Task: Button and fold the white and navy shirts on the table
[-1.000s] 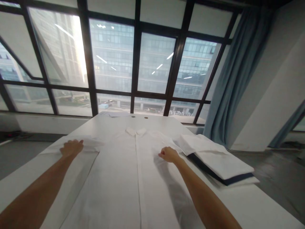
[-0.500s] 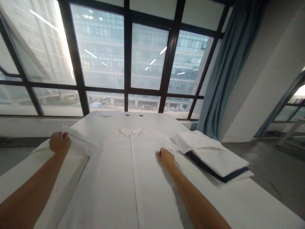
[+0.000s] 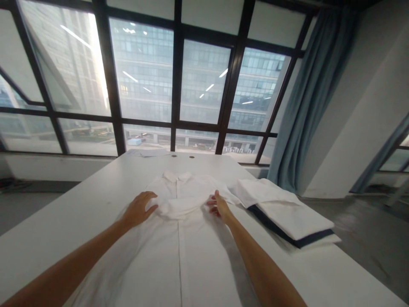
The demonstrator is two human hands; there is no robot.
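A white button-front shirt (image 3: pixel 204 251) lies spread on the table, its collar (image 3: pixel 177 177) toward the window. One sleeve (image 3: pixel 185 207) crosses the chest from left to right in a loose band. My left hand (image 3: pixel 139 209) rests at the shirt's left side by the sleeve's fold, thumb and fingers apart. At the sleeve's right end is my right hand (image 3: pixel 220 207), thumb raised and fingers loosely parted, touching or just beside the cloth. The shirt's lower hem is out of view.
A stack of folded white garments (image 3: pixel 287 213) with a dark blue layer sits on the right of the white table (image 3: pixel 322 273). Thin white sheets (image 3: pixel 147 152) lie at the far edge. Beyond are a window (image 3: pixel 204 81) and a blue curtain (image 3: pixel 306 106).
My left hand has brought the left sleeve inward across the shirt's chest and let it go. My right hand has loosened from a closed grip, staying near the shirt's right side.
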